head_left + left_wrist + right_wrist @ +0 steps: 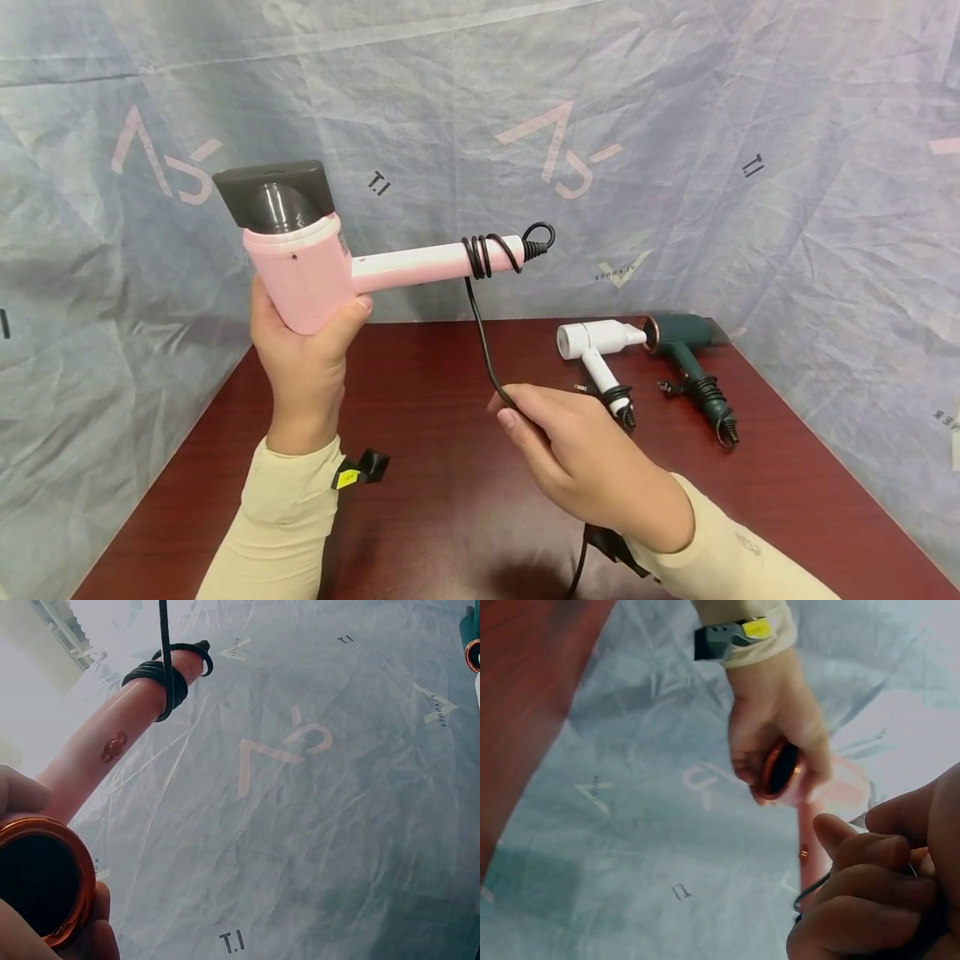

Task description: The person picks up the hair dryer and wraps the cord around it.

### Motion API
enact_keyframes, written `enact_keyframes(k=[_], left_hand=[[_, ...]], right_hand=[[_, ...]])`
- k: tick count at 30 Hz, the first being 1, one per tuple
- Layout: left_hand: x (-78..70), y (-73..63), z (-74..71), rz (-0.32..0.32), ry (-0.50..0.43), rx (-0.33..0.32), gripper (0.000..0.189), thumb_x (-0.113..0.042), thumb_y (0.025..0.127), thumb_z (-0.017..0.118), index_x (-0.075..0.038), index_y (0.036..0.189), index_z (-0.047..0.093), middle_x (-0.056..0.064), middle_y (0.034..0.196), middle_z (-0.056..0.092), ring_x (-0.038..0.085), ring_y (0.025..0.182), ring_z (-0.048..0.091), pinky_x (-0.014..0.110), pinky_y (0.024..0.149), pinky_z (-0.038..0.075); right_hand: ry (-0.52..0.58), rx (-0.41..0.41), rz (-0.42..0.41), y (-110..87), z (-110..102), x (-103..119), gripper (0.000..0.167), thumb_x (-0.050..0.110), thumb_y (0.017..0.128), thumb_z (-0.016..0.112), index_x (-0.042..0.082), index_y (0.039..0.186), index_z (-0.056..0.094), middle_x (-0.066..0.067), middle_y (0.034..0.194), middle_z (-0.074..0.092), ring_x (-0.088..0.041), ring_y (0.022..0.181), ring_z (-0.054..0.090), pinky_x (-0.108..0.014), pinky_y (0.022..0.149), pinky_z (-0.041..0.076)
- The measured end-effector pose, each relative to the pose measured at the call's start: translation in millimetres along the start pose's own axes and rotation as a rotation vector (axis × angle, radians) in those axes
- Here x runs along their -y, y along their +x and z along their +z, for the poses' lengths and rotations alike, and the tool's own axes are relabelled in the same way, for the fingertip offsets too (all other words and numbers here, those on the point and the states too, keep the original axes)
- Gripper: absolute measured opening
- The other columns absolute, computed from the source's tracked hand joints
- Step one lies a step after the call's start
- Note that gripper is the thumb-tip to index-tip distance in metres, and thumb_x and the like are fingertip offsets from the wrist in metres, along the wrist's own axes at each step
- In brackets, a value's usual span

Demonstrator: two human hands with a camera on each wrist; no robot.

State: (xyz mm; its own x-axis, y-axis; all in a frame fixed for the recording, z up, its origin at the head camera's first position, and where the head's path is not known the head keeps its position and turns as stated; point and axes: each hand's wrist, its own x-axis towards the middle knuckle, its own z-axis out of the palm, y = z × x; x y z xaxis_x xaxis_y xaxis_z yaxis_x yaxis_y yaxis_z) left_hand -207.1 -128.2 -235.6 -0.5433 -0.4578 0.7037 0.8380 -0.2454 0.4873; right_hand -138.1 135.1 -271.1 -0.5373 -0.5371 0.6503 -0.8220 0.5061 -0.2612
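My left hand [307, 358] grips the barrel of a pink hair dryer [303, 279] and holds it up above the table, its dark nozzle [277, 196] pointing upward. The handle [412, 265] stretches out to the right, with several turns of black cord [477, 256] round its end. In the left wrist view, the dryer's copper-ringed rear opening [88, 877] and a copper-coloured button [114, 747] on the handle show. Below the handle's end, my right hand [592, 450] pinches the cord between thumb and fingers. Cord runs taut from there up to the wraps, and a loose length hangs below the hand.
On the dark red table [420, 433], a white hair dryer [600, 339] and a dark green hair dryer [686, 335] lie at the back right, each with its cord wound round the handle. A grey printed sheet [450, 108] hangs behind the table and along its sides.
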Motion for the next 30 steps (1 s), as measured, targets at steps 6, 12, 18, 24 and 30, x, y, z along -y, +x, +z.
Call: enact_keyframes(k=[6, 12, 18, 24, 30], left_hand=[[1.3, -1.7, -2.1, -0.045, 0.092, 0.047, 0.066, 0.022, 0.064, 0.076, -0.001, 0.125, 0.063, 0.014, 0.112, 0.068, 0.028, 0.099, 0.063, 0.032, 0.08, 0.056], [14.8, -1.3, -15.1, -0.121, 0.219, 0.114, 0.075, 0.018, 0.063, 0.083, -0.009, 0.13, 0.063, 0.01, 0.115, 0.067, 0.028, 0.101, 0.063, 0.032, 0.082, 0.055], [19.0, -0.4, -21.6, -0.165, 0.333, 0.186, 0.075, 0.011, 0.063, 0.087, -0.012, 0.13, 0.063, 0.007, 0.114, 0.067, 0.027, 0.098, 0.062, 0.03, 0.08, 0.054], [16.7, -0.7, -20.4, -0.144, 0.388, 0.266, 0.081, 0.011, 0.061, 0.089, -0.014, 0.133, 0.062, 0.006, 0.115, 0.067, 0.025, 0.097, 0.061, 0.03, 0.082, 0.052], [14.8, -1.0, -20.5, -0.152, 0.352, 0.358, 0.081, 0.014, 0.062, 0.087, -0.011, 0.134, 0.061, 0.01, 0.116, 0.068, 0.027, 0.099, 0.063, 0.031, 0.085, 0.054]], right_hand=[[-0.001, -0.124, -0.112, 5.4, -17, 2, 0.012, 0.009, 0.103, 0.057, 0.012, 0.106, 0.068, 0.01, 0.091, 0.064, -0.002, 0.076, 0.054, -0.016, 0.07, 0.047], [-0.015, -0.205, -0.241, 21.4, -36, -2, 0.023, 0.019, 0.109, 0.05, 0.007, 0.102, 0.069, 0.007, 0.083, 0.061, -0.003, 0.072, 0.052, -0.017, 0.066, 0.044], [-0.102, -0.26, -0.303, 38.5, -53, -11, 0.029, 0.023, 0.11, 0.049, 0.004, 0.102, 0.07, 0.004, 0.08, 0.058, -0.005, 0.069, 0.049, -0.02, 0.065, 0.042], [-0.164, -0.305, -0.308, 54.9, -60, -29, 0.03, 0.023, 0.11, 0.05, 0.003, 0.104, 0.072, 0.001, 0.081, 0.063, -0.006, 0.068, 0.05, -0.021, 0.066, 0.045], [-0.165, -0.356, -0.261, 66.0, -61, -48, 0.03, 0.024, 0.109, 0.052, 0.003, 0.102, 0.073, -0.003, 0.083, 0.065, -0.01, 0.074, 0.054, -0.023, 0.074, 0.047]])
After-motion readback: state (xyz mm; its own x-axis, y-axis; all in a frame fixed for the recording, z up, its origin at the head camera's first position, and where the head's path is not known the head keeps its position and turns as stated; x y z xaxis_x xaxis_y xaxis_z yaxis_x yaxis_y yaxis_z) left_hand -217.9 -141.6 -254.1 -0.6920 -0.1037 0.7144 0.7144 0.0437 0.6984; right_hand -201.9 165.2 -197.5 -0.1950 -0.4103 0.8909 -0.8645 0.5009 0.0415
